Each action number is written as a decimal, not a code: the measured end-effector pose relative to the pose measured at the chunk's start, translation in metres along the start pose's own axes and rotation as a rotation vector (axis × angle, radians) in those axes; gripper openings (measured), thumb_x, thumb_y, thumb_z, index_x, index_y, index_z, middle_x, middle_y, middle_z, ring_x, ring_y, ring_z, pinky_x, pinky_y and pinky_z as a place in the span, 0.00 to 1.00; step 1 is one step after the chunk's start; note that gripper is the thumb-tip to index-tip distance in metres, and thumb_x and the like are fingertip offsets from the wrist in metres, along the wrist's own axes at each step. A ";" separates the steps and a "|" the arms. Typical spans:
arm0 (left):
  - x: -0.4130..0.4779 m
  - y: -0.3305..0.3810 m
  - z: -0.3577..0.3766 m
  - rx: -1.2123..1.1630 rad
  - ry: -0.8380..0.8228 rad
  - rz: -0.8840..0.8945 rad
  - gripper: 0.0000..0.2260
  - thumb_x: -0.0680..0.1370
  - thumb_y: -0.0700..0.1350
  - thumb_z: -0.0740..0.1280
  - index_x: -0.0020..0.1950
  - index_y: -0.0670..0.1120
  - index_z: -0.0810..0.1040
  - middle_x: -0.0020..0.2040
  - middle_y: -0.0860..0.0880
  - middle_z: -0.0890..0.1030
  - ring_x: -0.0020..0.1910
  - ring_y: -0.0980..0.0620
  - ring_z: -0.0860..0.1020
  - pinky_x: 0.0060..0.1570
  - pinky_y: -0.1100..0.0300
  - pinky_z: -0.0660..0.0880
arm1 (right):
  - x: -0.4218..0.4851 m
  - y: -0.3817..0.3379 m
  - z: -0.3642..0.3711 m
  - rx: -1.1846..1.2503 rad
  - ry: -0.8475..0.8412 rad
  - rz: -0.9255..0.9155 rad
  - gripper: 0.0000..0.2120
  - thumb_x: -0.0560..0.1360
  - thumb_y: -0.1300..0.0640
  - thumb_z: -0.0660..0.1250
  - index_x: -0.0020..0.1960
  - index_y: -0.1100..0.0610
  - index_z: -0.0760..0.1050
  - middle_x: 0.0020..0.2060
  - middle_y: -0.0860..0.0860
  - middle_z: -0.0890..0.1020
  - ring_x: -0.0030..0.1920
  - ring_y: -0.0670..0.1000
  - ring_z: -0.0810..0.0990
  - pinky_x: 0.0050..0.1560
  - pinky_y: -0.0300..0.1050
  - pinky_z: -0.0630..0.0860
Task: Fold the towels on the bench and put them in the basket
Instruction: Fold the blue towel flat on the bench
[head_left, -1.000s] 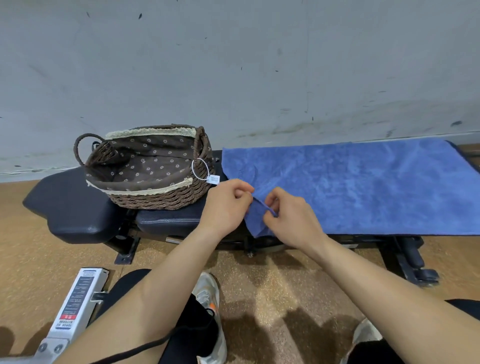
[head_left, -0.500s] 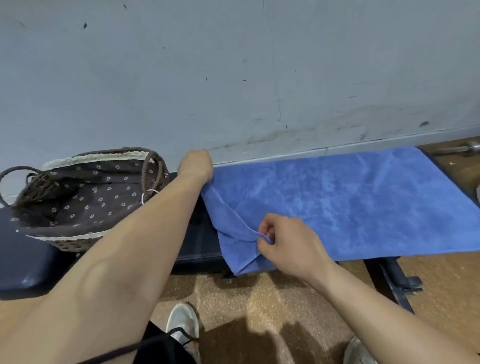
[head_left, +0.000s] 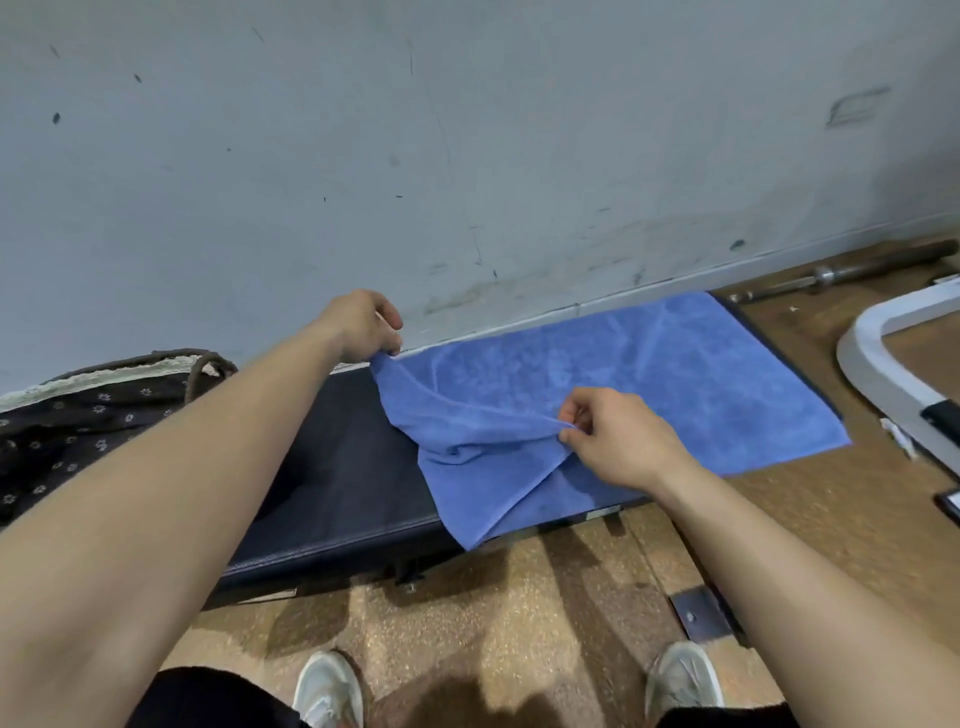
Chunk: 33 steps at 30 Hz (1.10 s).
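The left hand (head_left: 361, 327) is curled and pinches the far left corner of the towel (head_left: 649, 384). The right hand (head_left: 623, 447) is curled too. It pinches the near left part of the towel and lifts it a little.

The rest of the towel lies flat on the dark desk (head_left: 337, 467). One corner hangs over the near side. This looks like the start of the first fold. Next, I think both hands must carry the left end over to the right end and match the corners.

The basket (head_left: 93, 410) sits at the left, well apart from the towel. The bit of its dotted inside that shows has no towel in it.
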<state>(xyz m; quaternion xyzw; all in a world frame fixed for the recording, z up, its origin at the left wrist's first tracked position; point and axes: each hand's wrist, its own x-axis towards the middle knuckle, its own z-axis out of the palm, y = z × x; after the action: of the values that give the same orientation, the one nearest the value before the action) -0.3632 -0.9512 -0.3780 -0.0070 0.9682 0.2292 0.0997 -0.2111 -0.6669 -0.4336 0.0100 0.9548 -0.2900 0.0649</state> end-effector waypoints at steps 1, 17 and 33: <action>-0.002 0.007 0.001 -0.052 -0.036 0.016 0.05 0.75 0.39 0.71 0.48 0.47 0.79 0.41 0.48 0.85 0.41 0.49 0.80 0.51 0.54 0.79 | -0.003 0.010 -0.009 0.006 0.021 0.021 0.05 0.76 0.51 0.68 0.43 0.47 0.73 0.39 0.41 0.79 0.50 0.50 0.79 0.45 0.48 0.74; 0.018 0.156 0.048 -0.174 0.077 0.359 0.04 0.80 0.40 0.65 0.48 0.44 0.79 0.42 0.43 0.80 0.39 0.46 0.78 0.38 0.57 0.78 | -0.044 0.137 -0.089 0.073 0.267 0.344 0.04 0.79 0.51 0.67 0.45 0.46 0.75 0.39 0.44 0.80 0.42 0.48 0.78 0.42 0.49 0.75; 0.121 0.302 0.217 -0.018 0.057 0.462 0.04 0.79 0.47 0.67 0.52 0.49 0.79 0.51 0.46 0.83 0.53 0.43 0.79 0.53 0.54 0.75 | -0.033 0.186 -0.118 -0.142 0.117 0.711 0.08 0.71 0.62 0.65 0.48 0.50 0.73 0.42 0.49 0.77 0.41 0.52 0.76 0.33 0.44 0.68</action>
<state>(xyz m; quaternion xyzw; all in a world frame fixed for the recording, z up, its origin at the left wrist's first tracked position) -0.4584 -0.5803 -0.4584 0.2075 0.9444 0.2543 0.0171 -0.1821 -0.4464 -0.4347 0.3532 0.9116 -0.1812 0.1072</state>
